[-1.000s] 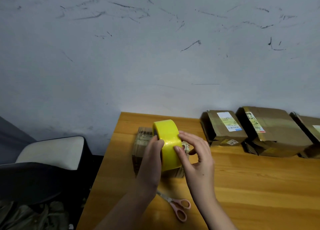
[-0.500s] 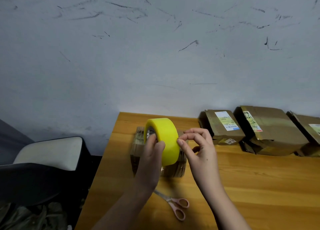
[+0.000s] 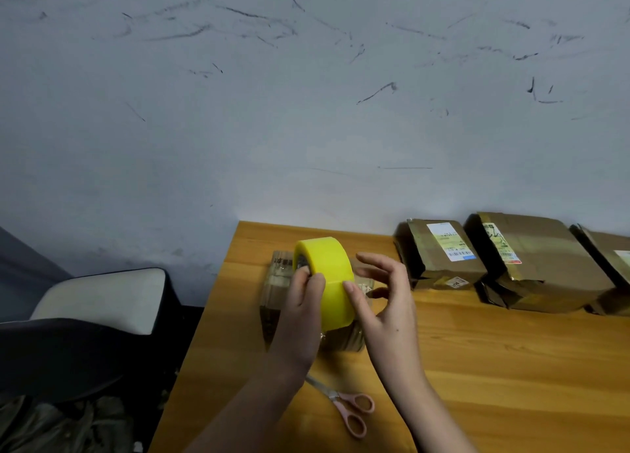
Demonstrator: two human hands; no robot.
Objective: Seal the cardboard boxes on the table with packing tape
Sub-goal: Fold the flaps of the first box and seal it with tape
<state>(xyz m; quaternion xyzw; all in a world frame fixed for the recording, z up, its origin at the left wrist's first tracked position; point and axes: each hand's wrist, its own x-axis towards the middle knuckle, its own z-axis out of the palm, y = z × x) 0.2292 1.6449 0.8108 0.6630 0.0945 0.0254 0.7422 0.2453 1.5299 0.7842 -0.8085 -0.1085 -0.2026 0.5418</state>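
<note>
My left hand [image 3: 301, 311] grips a yellow roll of packing tape [image 3: 329, 275], held upright above a small cardboard box [image 3: 274, 289] on the wooden table [image 3: 494, 357]. Its fingers reach into the roll's core and the thumb lies on the outer face. My right hand [image 3: 385, 299] touches the roll's face with the thumb tip, while the other fingers are spread and raised beside it. Most of the small box is hidden behind the roll and my hands.
Pink-handled scissors [image 3: 344, 406] lie on the table near my forearms. Three cardboard parcels stand along the wall at the right: one labelled [image 3: 439, 254], a larger one [image 3: 535, 261] and a third [image 3: 610, 251] cut by the frame edge. A chair [image 3: 95, 309] stands left of the table.
The roll has been turned slightly in my left hand. My right hand's fingers have lifted off and spread, leaving the thumb tip on the roll's face.
</note>
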